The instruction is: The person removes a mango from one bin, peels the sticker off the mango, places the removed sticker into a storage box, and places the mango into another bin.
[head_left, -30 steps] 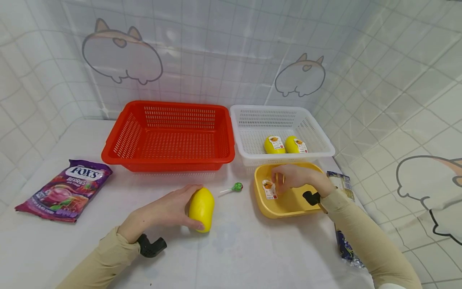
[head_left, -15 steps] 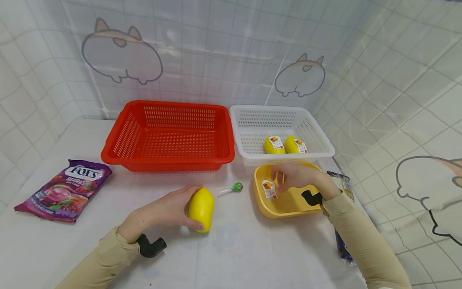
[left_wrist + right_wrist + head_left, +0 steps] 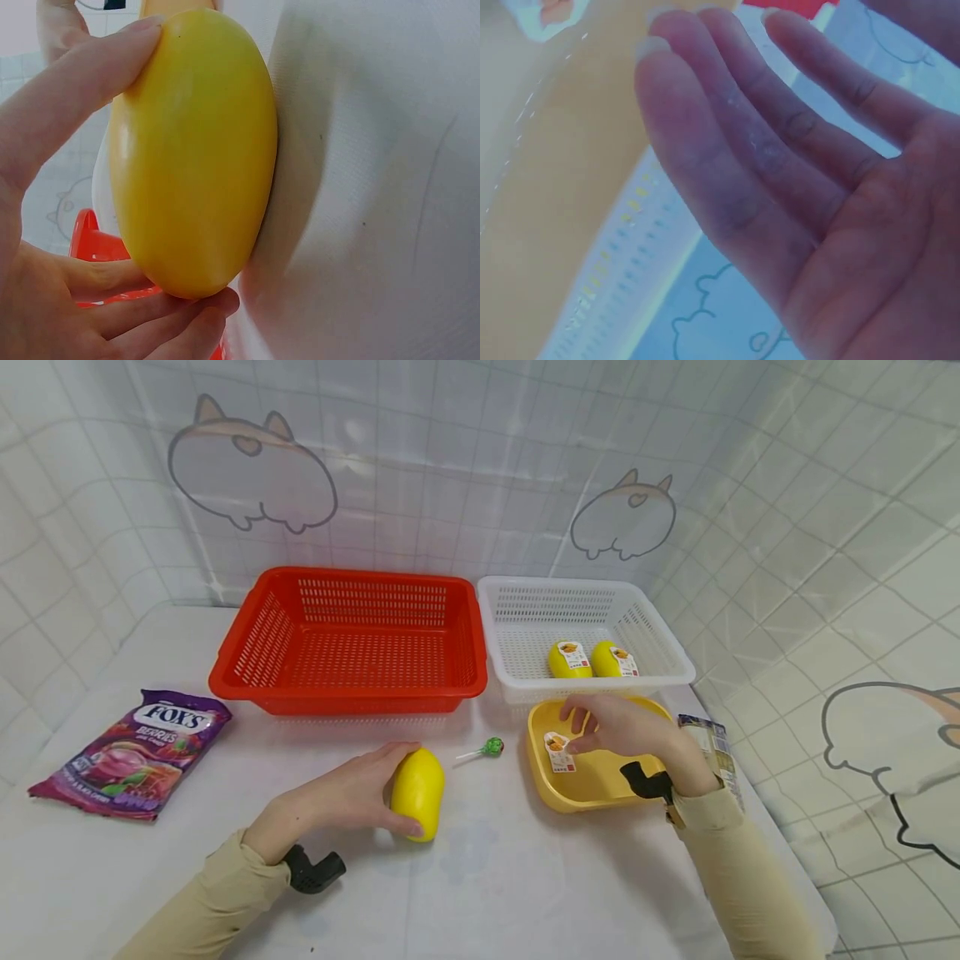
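My left hand (image 3: 352, 793) grips a smooth yellow mango (image 3: 417, 795) lying on the white table. In the left wrist view, the thumb presses one end of the mango (image 3: 196, 150) and the fingers curl at the other. My right hand (image 3: 618, 725) is over a yellow tub (image 3: 573, 803); its fingers are loosely bent and hold nothing. Beside its fingertips, a white sticker with a fruit picture (image 3: 558, 753) shows inside the tub. The right wrist view shows the fingers (image 3: 697, 142) slightly apart.
A red basket (image 3: 348, 703) and a white basket (image 3: 592, 683) stand at the back. Two labelled yellow mangoes (image 3: 570, 662) sit in the white one. A green lollipop (image 3: 491, 747) lies mid-table, a purple candy bag (image 3: 138, 756) at left, a dark packet (image 3: 708, 743) beside the tub.
My right hand has risen slightly in the tub, and its fingers have loosened beside the sticker. The right forearm has shifted left. My left hand keeps its hold on the mango.
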A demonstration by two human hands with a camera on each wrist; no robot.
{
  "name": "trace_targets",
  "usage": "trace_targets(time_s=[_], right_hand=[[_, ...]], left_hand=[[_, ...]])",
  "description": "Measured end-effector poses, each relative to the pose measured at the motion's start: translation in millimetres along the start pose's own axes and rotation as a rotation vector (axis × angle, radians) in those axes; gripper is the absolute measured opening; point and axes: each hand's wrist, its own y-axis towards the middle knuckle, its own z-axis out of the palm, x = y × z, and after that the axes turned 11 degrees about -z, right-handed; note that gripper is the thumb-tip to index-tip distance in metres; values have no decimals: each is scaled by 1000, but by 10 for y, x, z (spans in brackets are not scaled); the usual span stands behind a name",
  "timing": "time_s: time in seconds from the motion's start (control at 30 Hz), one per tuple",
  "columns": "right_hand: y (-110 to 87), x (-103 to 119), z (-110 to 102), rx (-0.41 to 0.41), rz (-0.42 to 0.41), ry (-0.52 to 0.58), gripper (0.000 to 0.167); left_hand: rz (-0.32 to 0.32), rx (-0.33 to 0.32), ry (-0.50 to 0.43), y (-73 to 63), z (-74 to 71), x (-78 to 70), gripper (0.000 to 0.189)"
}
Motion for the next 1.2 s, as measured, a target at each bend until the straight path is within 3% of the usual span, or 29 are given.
trace_targets(time_s=[0.3,0.47,0.7,1.2], right_hand=[[14,198,82,-131,-54,11,38],[47,342,150,-171,-30,28,39],[127,537,267,-165,23,85,41],[362,724,581,-144,-53,176,54]], left_hand=[[11,-9,6,2,2,-1,116],[6,-10,2,5,6,2,116],[6,-5,-2,4,7,6,116],[15,-16,7,-6,-9,-12,115]])
